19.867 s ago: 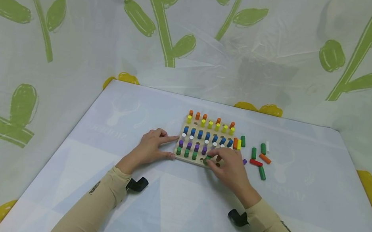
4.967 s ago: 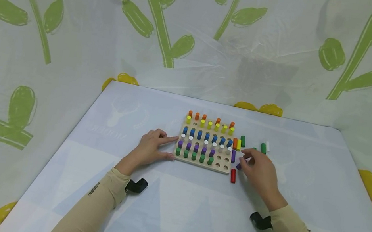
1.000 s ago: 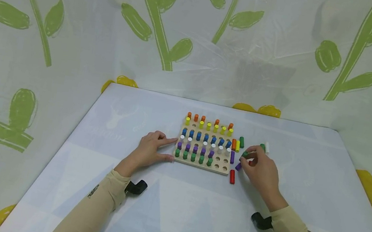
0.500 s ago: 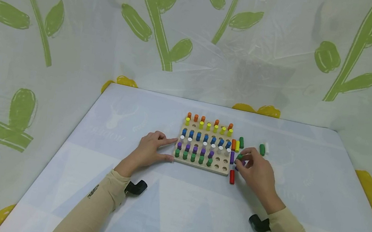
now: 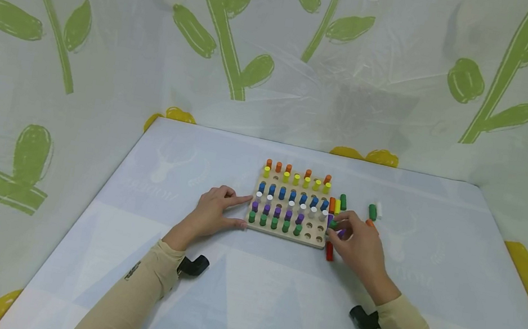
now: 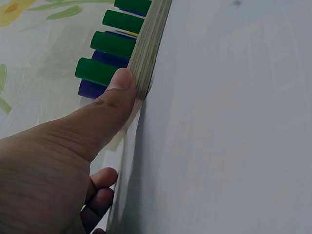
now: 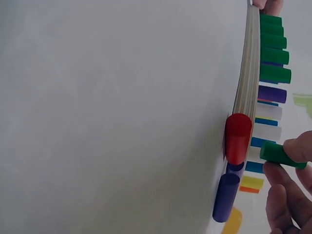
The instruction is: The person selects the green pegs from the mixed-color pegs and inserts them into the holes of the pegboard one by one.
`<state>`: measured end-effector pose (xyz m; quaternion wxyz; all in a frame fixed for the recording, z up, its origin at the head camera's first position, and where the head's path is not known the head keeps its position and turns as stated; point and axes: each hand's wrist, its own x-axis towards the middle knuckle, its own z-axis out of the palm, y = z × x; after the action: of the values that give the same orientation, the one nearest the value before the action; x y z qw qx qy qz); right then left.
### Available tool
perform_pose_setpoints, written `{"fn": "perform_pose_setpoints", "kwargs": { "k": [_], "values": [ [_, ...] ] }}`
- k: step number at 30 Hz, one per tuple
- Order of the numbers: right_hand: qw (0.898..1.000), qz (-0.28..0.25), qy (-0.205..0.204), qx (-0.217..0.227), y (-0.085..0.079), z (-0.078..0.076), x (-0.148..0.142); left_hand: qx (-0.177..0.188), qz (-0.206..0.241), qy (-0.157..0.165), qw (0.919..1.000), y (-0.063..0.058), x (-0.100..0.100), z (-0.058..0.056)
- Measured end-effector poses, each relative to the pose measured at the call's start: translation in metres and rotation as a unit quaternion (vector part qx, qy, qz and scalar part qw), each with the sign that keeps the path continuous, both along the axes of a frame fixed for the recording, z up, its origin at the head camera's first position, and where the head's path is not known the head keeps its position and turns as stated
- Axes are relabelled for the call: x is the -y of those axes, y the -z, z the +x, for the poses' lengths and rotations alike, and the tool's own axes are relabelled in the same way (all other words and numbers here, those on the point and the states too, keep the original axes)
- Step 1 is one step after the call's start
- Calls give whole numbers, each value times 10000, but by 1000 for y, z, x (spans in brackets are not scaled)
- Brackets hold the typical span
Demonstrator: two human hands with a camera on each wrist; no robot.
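My left hand (image 5: 216,208) touches the left edge of a wooden pegboard (image 5: 313,232) with straight thumb and index finger. In the left wrist view the thumb (image 6: 114,95) lies beside a standing green peg (image 6: 95,71). My right hand (image 5: 359,244) pinches another green peg (image 7: 275,152) between thumb and fingers, at the board's right edge. Rows of orange, yellow, blue, white, purple and green pegs stand in the board. Open holes (image 5: 307,236) show at its near right corner, in the purple and green rows.
Right of the board lie a red peg (image 5: 330,252), purple pegs (image 7: 226,197) partly hidden by my right hand, and an orange peg (image 5: 332,205), a yellow peg (image 5: 337,207) and a green peg (image 5: 342,201). Farther right are a green peg (image 5: 372,212), a white peg (image 5: 379,211) and an orange one.
Over the last second my right hand has moved left, carrying the green peg to the board's edge. Since the oldest frame, the green and purple rows have grown. My left hand has stayed put.
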<state>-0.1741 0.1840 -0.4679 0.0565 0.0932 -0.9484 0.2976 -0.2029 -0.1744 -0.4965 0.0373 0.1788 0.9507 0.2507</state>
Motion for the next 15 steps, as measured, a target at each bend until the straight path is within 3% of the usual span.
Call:
{"fn": "perform_pose_setpoints", "kwargs": {
  "k": [15],
  "values": [
    [9980, -33, -625, -121, -1, 3, 11, 76, -35, 10, 10000, -2, 0, 0]
  ]
}}
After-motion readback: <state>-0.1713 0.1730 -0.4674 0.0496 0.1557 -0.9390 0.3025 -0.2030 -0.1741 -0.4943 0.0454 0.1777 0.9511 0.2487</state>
